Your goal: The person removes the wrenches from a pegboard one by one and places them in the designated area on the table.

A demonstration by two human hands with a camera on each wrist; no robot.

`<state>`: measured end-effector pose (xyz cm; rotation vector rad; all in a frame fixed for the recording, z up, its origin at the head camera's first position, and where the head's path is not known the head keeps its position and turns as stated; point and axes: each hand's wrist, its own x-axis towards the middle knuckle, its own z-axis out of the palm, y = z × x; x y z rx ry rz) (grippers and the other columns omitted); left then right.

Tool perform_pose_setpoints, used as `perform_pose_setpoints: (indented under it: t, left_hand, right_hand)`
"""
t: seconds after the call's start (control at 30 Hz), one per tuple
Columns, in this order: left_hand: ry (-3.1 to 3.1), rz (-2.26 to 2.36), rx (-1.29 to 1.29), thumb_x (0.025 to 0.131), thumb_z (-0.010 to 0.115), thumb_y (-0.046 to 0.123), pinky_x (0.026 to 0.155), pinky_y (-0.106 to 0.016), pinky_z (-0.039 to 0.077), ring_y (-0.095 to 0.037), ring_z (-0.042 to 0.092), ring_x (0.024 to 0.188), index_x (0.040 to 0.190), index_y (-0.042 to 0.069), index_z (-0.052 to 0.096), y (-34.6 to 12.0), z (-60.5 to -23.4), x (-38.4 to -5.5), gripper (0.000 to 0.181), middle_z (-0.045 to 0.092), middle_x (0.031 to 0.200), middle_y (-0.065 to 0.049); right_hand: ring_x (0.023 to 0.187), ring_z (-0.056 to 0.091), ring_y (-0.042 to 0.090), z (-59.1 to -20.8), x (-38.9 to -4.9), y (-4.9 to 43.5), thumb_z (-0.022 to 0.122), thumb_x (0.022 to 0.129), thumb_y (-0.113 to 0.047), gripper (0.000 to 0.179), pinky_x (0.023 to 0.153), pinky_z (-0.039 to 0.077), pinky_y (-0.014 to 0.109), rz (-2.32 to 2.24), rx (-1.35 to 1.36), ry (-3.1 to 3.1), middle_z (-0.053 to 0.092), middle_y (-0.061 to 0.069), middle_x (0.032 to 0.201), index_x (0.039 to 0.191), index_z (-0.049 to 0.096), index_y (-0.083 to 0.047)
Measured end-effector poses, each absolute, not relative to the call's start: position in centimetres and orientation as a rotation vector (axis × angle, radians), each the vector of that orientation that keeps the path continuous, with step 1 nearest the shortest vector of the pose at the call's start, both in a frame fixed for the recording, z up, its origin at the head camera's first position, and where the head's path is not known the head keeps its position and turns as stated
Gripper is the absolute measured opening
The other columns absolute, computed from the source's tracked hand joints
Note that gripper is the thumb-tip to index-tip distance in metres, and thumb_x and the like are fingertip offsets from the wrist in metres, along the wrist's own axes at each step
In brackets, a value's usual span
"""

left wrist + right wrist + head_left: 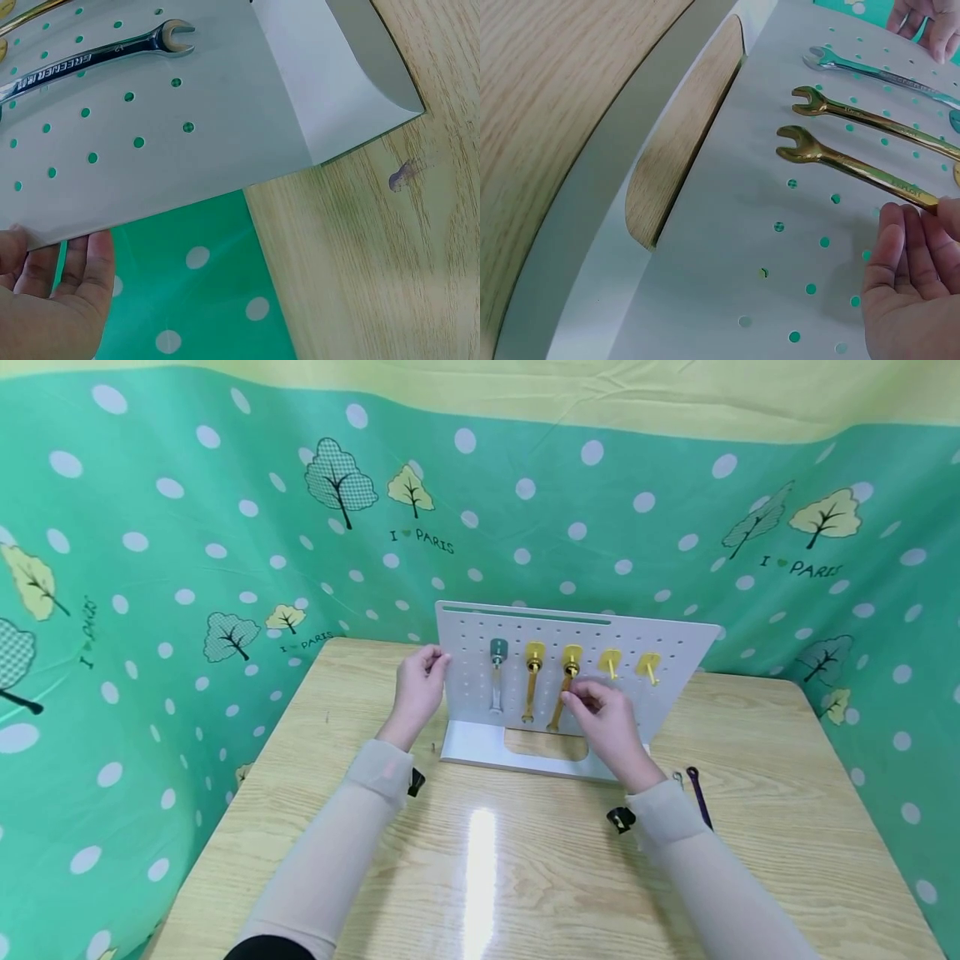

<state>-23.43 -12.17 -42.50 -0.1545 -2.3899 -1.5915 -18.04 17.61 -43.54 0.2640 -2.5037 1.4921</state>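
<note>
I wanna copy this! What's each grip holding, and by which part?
Right grip: the rightmost gold wrench, by its shaft near the upper end. Left grip: the pegboard, by its left edge.

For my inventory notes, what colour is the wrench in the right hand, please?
The wrench is shiny gold; the right wrist view shows it best.

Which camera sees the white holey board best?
The head view: nearly the whole board fits, though the right hand covers a bit. The left wrist view shows only part, close up, with the left hand at its edge; the right wrist view shows its lower part.
</note>
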Motion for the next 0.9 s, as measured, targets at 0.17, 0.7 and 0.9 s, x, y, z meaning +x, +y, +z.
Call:
perform_pose_setpoints:
  t: [0.17, 0.7, 0.9]
  left_hand:
    - [-2.392, -1.594, -0.153, 0.105, 0.058, 0.010, 0.069, -0.036, 0.056, -0.026, 0.066, 0.082, 0.101, -0.002, 0.067, -12.1, -42.4, -23.4, 0.016, 0.070, 0.095, -0.015]
    - [-2.401, -1.592, -0.137, 0.105, 0.058, 0.010, 0.069, -0.036, 0.056, -0.025, 0.065, 0.082, 0.102, -0.003, 0.067, -12.2, -42.3, -23.3, 0.016, 0.070, 0.095, -0.015]
    - [-2.405, -1.582, -0.140, 0.106, 0.058, 0.010, 0.069, -0.036, 0.056, -0.025, 0.065, 0.082, 0.102, -0.003, 0.067, -12.2, -42.3, -23.3, 0.016, 0.070, 0.096, -0.015]
  right_hand:
    - [0.078, 0.061, 0.021, -43.5, -17.8, 17.6, 0.068, 0.100, -0.015, 0.012, 0.063, 0.053, 0.025, 1.501, 0.244, -2.503, 0.068, 0.006, 0.093, 0.097, 0.072, -0.004]
    - [0.078, 0.063, 0.030, -43.9, -16.6, 17.9, 0.067, 0.101, -0.013, 0.014, 0.063, 0.053, 0.024, 1.584, 0.330, -2.459, 0.070, 0.007, 0.093, 0.104, 0.073, -0.001]
    - [0.077, 0.061, 0.026, -44.0, -16.0, 18.2, 0.066, 0.102, -0.016, 0.020, 0.063, 0.051, 0.023, 1.631, 0.334, -2.458, 0.070, 0.010, 0.093, 0.107, 0.073, 0.002]
